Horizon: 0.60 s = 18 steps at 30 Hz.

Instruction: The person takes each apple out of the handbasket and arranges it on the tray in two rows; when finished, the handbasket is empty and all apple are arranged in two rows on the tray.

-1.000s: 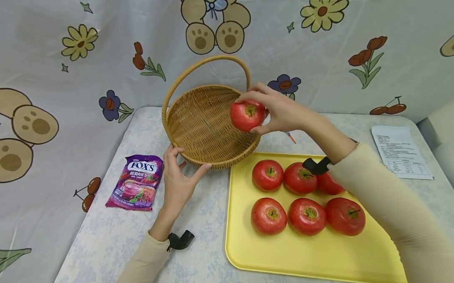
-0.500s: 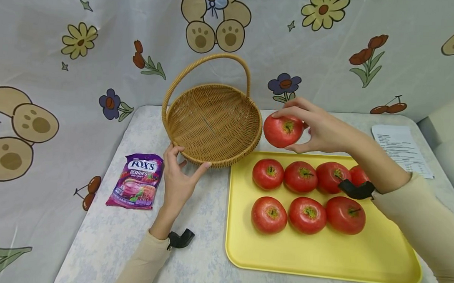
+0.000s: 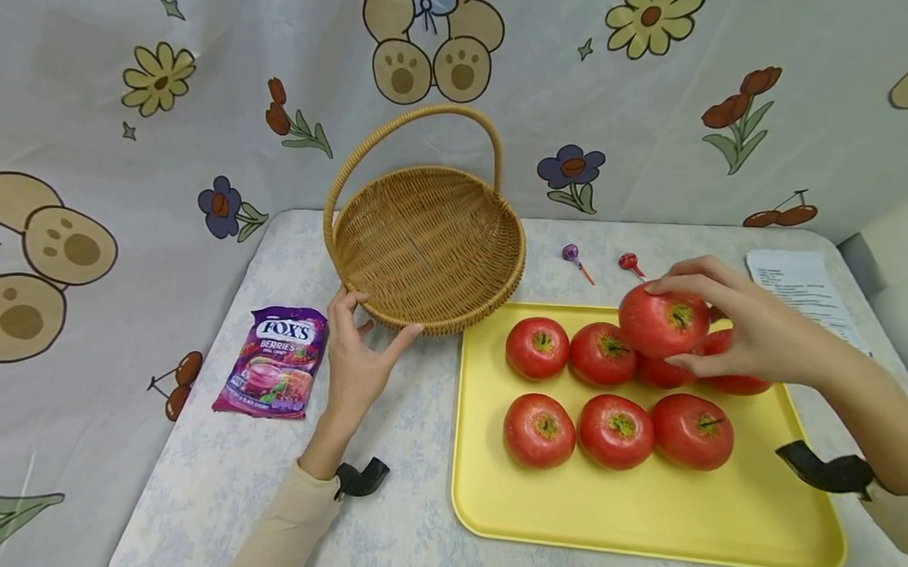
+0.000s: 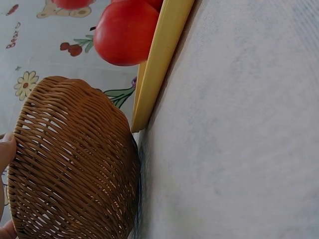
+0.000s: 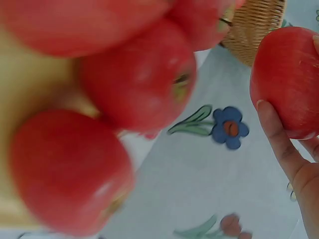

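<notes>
My right hand [image 3: 745, 323] grips a red apple [image 3: 665, 320] by its sides, above the back row of apples on the yellow tray [image 3: 641, 515]. In the right wrist view the same apple [image 5: 291, 82] sits between thumb and fingers, clear of the apples [image 5: 139, 74] below. Partly hidden behind the held apple are other back-row apples. With fingertips and thumb over the near rim, my left hand [image 3: 357, 368] holds the wicker basket [image 3: 428, 249], which is tilted with its inside facing me. The left wrist view shows the woven outside of the basket [image 4: 75, 159] and part of the hand.
A purple candy bag [image 3: 274, 362] lies left of my left hand. Behind the tray are a purple lollipop [image 3: 571, 252] and a red lollipop [image 3: 630, 262]. A printed paper sheet [image 3: 806, 296] lies at the back right. Patterned cloth hangs behind the table.
My right hand has carried the apple from in front of the basket rightward and down over the tray. The lollipops have come into full view. My left hand and the basket stay put.
</notes>
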Tool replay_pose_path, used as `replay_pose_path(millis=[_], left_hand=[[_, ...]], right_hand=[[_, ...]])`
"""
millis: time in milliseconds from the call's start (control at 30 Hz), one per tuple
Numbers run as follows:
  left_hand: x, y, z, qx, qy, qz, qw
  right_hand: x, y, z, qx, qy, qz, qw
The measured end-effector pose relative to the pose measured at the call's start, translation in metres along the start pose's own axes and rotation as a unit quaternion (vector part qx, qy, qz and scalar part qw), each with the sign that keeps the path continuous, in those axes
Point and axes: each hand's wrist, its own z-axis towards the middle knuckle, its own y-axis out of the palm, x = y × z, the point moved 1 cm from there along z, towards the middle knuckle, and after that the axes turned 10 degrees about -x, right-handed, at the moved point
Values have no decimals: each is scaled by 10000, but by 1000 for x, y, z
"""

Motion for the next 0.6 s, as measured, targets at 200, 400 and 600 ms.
replay_pose_path(millis=[200,400,600], left_hand=[[-1,2,0,23,27,-32,10000],[-1,2,1,9,54,-38,10000],[-2,2,1,28,19,60,10000]], right_hand=[[12,8,-44,213,271,30,9994],[30,19,-86,141,958,23,9953],[46,33,-121,269,1501,286,9879]])
